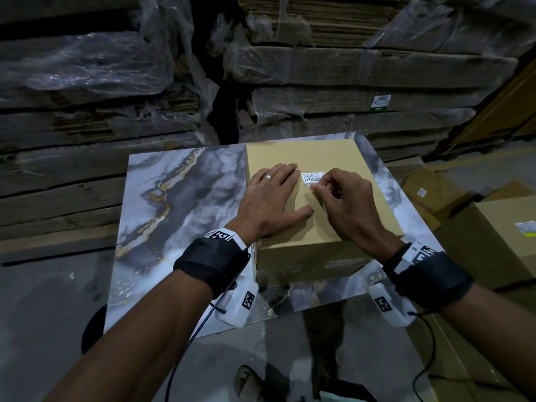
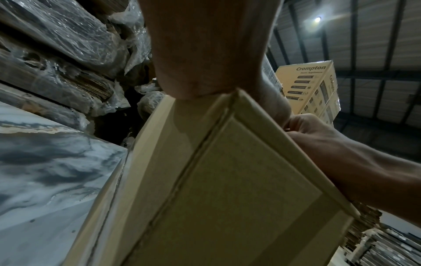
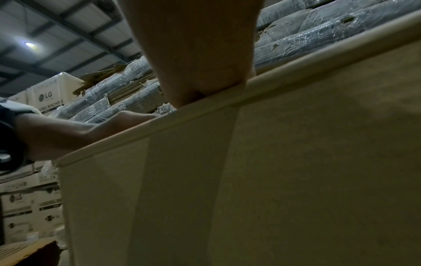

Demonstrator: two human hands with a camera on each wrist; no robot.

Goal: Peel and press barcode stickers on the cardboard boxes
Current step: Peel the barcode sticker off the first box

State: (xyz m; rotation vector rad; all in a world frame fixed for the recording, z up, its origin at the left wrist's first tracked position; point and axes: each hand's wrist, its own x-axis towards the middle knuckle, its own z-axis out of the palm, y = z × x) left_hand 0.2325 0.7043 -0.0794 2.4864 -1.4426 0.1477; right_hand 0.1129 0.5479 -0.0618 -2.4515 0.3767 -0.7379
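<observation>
A plain cardboard box (image 1: 301, 152) stands on the right half of a marble-patterned table (image 1: 179, 198). A small white barcode sticker (image 1: 311, 177) lies on the box top. My left hand (image 1: 272, 192) rests flat on the top just left of the sticker, fingers straight. My right hand (image 1: 339, 198) is curled, and its thumb and index tip pinch the sticker's near right corner. The left wrist view shows the box (image 2: 227, 180) from its near side, with my right hand (image 2: 318, 136) at its upper edge. The right wrist view shows only the box wall (image 3: 273, 180) and my left hand (image 3: 91, 133).
Plastic-wrapped stacks of flattened cardboard (image 1: 348, 68) rise right behind the table. More cardboard boxes (image 1: 499, 227) sit on the floor to the right. A printed Crompton carton (image 2: 309, 86) and LG cartons (image 3: 45, 97) stand farther off. My sandalled foot (image 1: 249, 381) is below the table's near edge.
</observation>
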